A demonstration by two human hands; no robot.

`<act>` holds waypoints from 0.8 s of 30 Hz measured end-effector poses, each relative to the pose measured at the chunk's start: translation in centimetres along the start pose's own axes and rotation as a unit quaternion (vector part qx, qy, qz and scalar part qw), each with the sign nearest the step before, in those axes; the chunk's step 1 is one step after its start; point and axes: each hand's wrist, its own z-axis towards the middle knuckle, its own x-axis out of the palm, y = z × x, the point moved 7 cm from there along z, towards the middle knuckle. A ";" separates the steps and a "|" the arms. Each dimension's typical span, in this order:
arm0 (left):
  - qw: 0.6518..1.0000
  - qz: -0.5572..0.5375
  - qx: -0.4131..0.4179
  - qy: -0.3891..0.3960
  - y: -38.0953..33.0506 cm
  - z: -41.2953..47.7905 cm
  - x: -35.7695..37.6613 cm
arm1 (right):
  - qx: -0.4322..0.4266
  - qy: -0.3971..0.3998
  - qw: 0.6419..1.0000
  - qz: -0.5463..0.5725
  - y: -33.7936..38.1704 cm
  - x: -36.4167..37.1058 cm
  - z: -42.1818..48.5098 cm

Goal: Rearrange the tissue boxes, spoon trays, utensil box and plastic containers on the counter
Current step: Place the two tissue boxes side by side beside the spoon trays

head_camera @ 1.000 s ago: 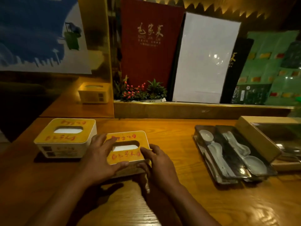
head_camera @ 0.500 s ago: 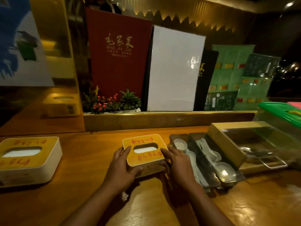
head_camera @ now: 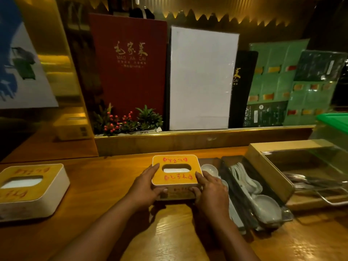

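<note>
A yellow-topped tissue box (head_camera: 176, 171) with red writing sits on the wooden counter (head_camera: 105, 178) in the middle. My left hand (head_camera: 146, 187) grips its left side and my right hand (head_camera: 211, 191) grips its right side. A second, larger tissue box (head_camera: 28, 189) stands at the far left. Two dark spoon trays (head_camera: 244, 193) holding white spoons lie right beside the held box. Further right is a wooden utensil box (head_camera: 271, 166) with a clear lid, and a green-lidded plastic container (head_camera: 335, 127) at the right edge.
A raised ledge (head_camera: 188, 137) runs behind the counter, carrying a small plant (head_camera: 128, 121), a red menu (head_camera: 130, 63), a white board (head_camera: 201, 78) and green sheets (head_camera: 278, 81). A mirror panel at the left reflects a tissue box.
Both hands have slid the smaller tissue box rightward, away from the larger box, until it sits beside the spoon trays. The view has shifted right with it.
</note>
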 end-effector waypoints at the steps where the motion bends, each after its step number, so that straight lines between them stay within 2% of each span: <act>1: 1.000 -0.002 0.000 0.004 0.0 0.1 0.0 | 0.000 -0.001 1.000 0.002 0.0 0.0 0.0; 15: 0.999 -0.043 -0.025 0.012 -0.7 -0.5 0.1 | 0.008 0.030 0.999 0.011 -0.2 0.0 0.3; 22: 0.999 -0.046 -0.008 0.025 -1.1 -1.7 -0.8 | 0.000 0.058 0.997 0.051 0.5 -0.4 0.0; 24: 1.000 -0.027 0.009 0.012 -1.0 -2.1 -2.1 | -0.008 0.033 0.999 0.040 1.6 -1.3 -0.3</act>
